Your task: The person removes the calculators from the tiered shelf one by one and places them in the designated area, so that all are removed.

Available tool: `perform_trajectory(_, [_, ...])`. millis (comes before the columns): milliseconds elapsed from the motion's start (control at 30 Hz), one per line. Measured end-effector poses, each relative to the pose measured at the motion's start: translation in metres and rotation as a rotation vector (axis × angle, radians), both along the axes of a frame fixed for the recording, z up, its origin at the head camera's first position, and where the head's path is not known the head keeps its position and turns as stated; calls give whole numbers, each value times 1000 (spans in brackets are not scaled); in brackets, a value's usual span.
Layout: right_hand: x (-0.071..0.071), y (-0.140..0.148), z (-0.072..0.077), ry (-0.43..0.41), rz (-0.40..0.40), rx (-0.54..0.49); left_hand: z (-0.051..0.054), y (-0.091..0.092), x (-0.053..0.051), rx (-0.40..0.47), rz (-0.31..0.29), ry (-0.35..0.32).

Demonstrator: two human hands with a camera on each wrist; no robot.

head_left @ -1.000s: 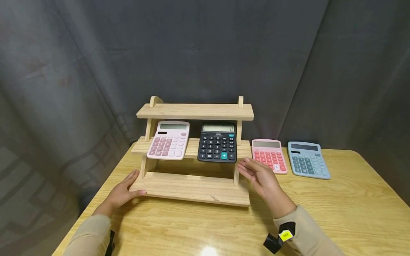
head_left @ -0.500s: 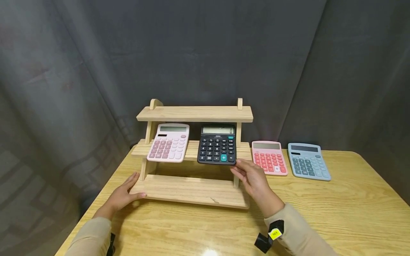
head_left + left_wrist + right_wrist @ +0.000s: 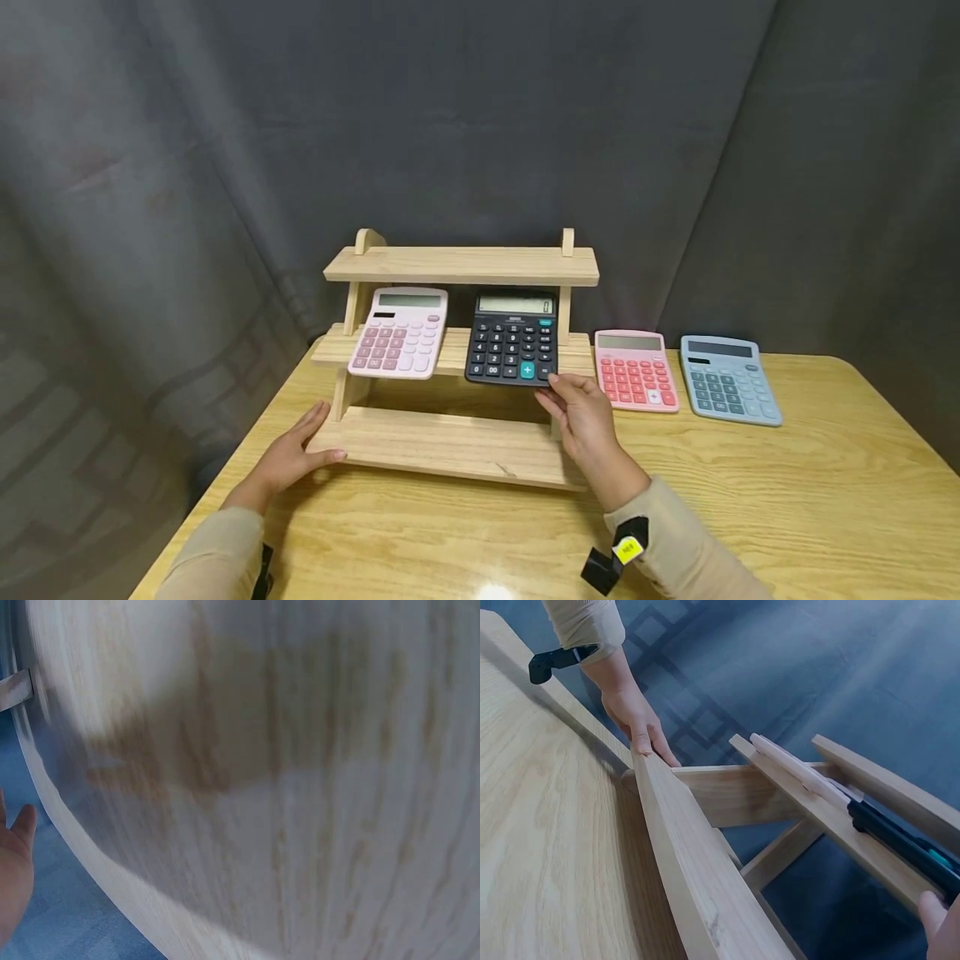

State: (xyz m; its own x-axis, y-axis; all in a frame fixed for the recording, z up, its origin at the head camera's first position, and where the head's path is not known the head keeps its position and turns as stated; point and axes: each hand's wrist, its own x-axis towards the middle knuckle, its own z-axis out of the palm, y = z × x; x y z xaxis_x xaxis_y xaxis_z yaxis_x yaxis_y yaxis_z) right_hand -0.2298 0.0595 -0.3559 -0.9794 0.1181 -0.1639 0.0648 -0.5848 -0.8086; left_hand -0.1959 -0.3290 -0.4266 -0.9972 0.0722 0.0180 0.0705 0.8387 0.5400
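Observation:
A pale pink calculator (image 3: 399, 333) and a black calculator (image 3: 513, 337) lean side by side on the middle shelf of a wooden three-tier rack (image 3: 450, 446). My right hand (image 3: 588, 417) pinches the black calculator's lower right corner, thumb on top and fingers underneath, partly hidden. At the rack's lower left corner, my left hand (image 3: 288, 454) rests with fairly straight fingers along the end of the bottom board and the thumb against its front edge. The right wrist view also shows this left hand (image 3: 634, 716) touching the bottom board.
A coral pink calculator (image 3: 636, 371) and a light blue calculator (image 3: 730, 379) lie on the wooden table (image 3: 825, 475), right of the rack. Behind the table hangs a dark grey curtain (image 3: 480, 125). The rack's top shelf (image 3: 461, 265) stands above the two leaning calculators.
My right hand has moved left from beside the rack's right upright to the black calculator's lower right corner and taken hold of it. The left hand and the calculators keep their places.

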Motion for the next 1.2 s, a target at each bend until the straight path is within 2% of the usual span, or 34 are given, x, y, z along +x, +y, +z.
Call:
perform_trajectory(167, [2, -2, 0, 17, -10, -37, -1, 0, -1, -6, -1, 6])
perform_trajectory(367, [5, 0, 0, -6, -15, -40, 2, 2, -1, -20, 0, -12])
perform_trajectory(567, [8, 5, 4, -42, 33, -41, 5, 2, 0, -17, -5, 5])
perform_trajectory(700, [11, 9, 5, -56, 63, -77, 0, 1, 1, 4, -3, 1])
perform_trajectory(933, [18, 16, 4, -61, 75, -135, -1, -1, 5, -13, -11, 27])
perform_trajectory(1200, [26, 27, 7, -83, 76, -136, 1, 1, 1, -6, -13, 25])
